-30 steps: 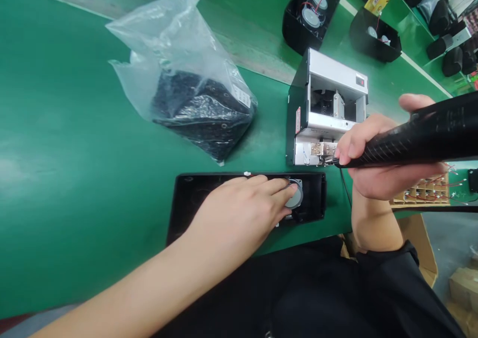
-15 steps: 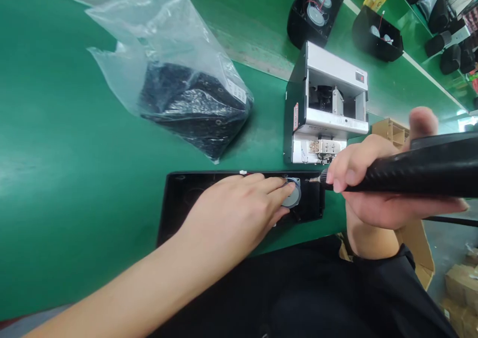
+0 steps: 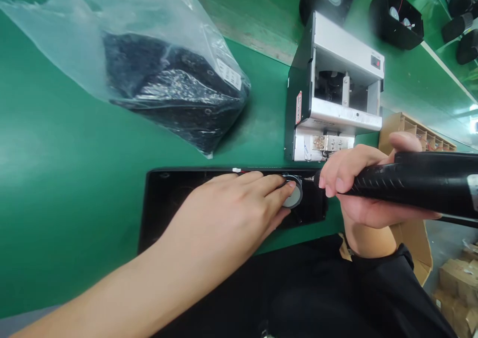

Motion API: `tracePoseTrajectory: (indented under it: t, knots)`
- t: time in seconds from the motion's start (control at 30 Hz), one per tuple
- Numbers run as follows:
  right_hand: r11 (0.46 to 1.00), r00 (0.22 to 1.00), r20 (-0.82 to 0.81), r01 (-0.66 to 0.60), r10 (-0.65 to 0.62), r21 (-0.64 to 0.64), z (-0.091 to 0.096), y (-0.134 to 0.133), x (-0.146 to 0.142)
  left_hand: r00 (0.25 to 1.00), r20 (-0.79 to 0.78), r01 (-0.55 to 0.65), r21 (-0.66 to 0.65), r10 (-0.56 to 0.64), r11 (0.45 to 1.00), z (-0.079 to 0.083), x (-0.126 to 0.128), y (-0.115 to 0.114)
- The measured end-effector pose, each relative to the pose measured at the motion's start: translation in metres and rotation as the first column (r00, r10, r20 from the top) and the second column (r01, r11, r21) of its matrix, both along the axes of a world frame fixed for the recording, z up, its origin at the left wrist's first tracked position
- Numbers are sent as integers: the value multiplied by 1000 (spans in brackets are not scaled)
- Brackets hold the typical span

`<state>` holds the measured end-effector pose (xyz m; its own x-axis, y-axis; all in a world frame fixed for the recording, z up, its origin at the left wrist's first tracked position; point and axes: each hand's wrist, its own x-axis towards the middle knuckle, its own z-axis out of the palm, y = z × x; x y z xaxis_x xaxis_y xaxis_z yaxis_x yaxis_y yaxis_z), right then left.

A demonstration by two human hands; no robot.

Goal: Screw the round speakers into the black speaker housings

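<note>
A long black plastic housing (image 3: 164,193) lies lengthwise on the green bench. Inside its right part sits a small round speaker driver (image 3: 295,197) with a grey back, and my left hand (image 3: 231,208) grips it, fingers closed over its left side. My right hand (image 3: 358,188) is wrapped round a black electric screwdriver (image 3: 429,183) held nearly level. Its bit points left and reaches the upper right corner of the driver; whether a screw is on the tip is too small to tell. My left hand and forearm hide the middle of the housing.
Behind the housing stands a silver and black screw feeder (image 3: 336,89). A clear plastic bag (image 3: 175,94) with black parts lies at the back left. Black speaker boxes (image 3: 396,19) sit beyond, a divided cardboard tray (image 3: 411,124) to the right, and cartons (image 3: 457,283) at lower right.
The screwdriver bit has come left, from beside the driver to its upper corner. My left hand keeps its grip. The camera view has shifted slightly closer.
</note>
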<state>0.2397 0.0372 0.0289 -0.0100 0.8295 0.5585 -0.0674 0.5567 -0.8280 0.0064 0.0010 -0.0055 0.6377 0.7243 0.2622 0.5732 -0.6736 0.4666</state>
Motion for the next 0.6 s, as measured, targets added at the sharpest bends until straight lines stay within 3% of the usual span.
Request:
tracePoseTrajectory:
  t: [0.07,0.13,0.2,0.27,0.4,0.5,0.6]
  knots:
    - [998,998,12,58,-58,1,-2,-1,3,1000,-10,15,32,-15,999,1,1,1]
    - [985,994,94,70,-56,-159,3,-1,8,1000,-7,18,34,-17,999,3,1,2]
    - [933,984,176,43,22,-356,14,0,11,1000,0,15,12,-15,1000,4,2,2]
    - [888,976,200,16,86,-459,25,4,11,1000,-11,17,-9,-17,1000,4,2,2]
    - [890,980,178,4,87,-457,35,10,7,999,-40,13,-15,-13,1000,3,2,0]
    - [897,978,193,15,79,-442,27,10,7,999,-32,8,-16,-9,1000,3,3,-1]
    - [966,988,136,-31,67,-255,10,6,7,998,-53,31,-12,-32,999,5,4,2]
